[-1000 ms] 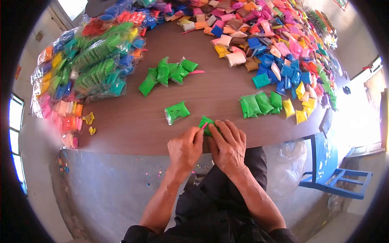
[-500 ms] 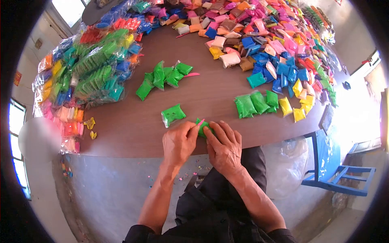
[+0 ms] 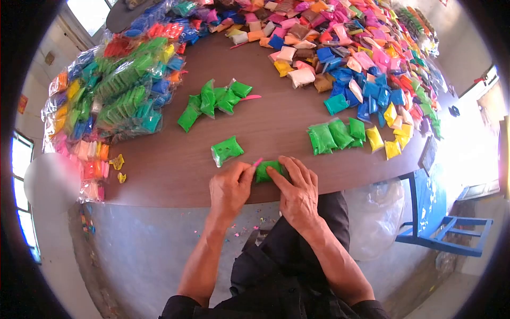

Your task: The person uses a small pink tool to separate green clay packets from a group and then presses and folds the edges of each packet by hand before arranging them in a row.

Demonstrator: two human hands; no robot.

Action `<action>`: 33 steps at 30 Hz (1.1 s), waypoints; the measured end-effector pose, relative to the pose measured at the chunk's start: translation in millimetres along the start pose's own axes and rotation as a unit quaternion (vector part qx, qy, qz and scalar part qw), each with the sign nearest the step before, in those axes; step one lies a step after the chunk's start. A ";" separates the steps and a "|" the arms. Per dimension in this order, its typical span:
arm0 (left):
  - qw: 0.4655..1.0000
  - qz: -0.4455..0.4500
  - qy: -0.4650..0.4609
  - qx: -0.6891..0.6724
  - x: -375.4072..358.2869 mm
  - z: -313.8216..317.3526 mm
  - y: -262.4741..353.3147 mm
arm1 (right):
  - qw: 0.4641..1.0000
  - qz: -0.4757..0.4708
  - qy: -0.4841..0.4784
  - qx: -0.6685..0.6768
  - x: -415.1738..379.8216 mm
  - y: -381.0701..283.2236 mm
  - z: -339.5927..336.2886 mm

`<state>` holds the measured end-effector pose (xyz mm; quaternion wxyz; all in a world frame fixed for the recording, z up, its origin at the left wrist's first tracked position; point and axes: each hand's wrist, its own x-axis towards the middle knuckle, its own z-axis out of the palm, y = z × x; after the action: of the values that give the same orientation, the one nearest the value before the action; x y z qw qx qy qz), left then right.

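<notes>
Near the table's front edge lies a green packet. My left hand is closed on a thin pink tool, whose end sticks up beside the packet's left end. My right hand rests on the packet's right part, index finger and thumb pressed against it. Just behind my left hand is another green packet with a clear edge. Farther back, several green packets lie in a loose group with a second pink tool beside them. More green packets stand in a row to the right.
Heaps of coloured packets cover the brown table's back right. Bundled packets in clear bags are stacked at the left, near small yellow scraps. A blue chair stands at the right.
My left hand has moved slightly left and down with the pink tool, away from the packet. My right hand has shifted a little, and more of the packet shows.
</notes>
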<state>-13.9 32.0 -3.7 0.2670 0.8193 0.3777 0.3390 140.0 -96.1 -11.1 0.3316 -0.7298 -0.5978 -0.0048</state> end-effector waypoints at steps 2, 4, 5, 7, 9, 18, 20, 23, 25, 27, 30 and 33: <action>1.000 -0.011 0.003 0.020 0.2 -0.5 -2.9 | 1.000 0.006 -0.007 0.001 0.5 -0.1 0.0; 0.999 0.003 0.010 0.044 1.7 -1.4 -3.4 | 1.000 0.004 -0.005 -0.002 0.9 0.1 0.7; 1.000 -0.013 0.010 0.026 1.8 -3.6 -1.1 | 1.000 0.004 -0.004 -0.004 1.2 0.6 1.0; 0.999 -0.046 0.006 -0.012 -1.0 -8.4 7.4 | 1.000 0.004 -0.002 -0.005 0.8 2.3 2.2; 0.999 -0.020 -0.008 -0.028 -10.0 -3.4 10.6 | 1.000 0.003 -0.001 -0.004 0.2 2.1 1.9; 0.999 -0.038 -0.009 0.013 -4.7 -16.7 9.5 | 1.000 -0.002 0.010 -0.003 2.0 3.8 3.2; 0.999 -0.036 -0.021 -0.005 -8.5 -15.6 16.8 | 1.000 0.003 0.003 0.006 3.2 3.2 0.8; 0.999 -0.012 -0.004 0.033 -15.9 -5.2 9.3 | 1.000 0.000 0.004 0.018 3.5 3.0 -1.1; 0.996 -0.008 0.022 0.081 -11.4 -3.1 -3.2 | 1.000 0.002 0.004 0.021 2.6 3.9 1.3; 0.997 -0.025 0.025 0.062 -10.6 -1.6 -16.5 | 1.000 -0.004 0.014 0.015 5.0 5.3 2.1; 0.999 -0.040 0.023 0.012 -9.7 -6.2 -17.2 | 0.999 0.003 0.022 0.035 5.7 6.2 -0.1; 0.996 -0.071 0.041 -0.020 -13.4 -6.0 -12.8 | 0.998 -0.003 0.028 0.055 10.3 11.9 4.2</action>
<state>-30.6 29.7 -13.6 0.2906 0.7702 0.4390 0.3599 151.8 -85.9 -15.9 0.3879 -0.7081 -0.5900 0.0061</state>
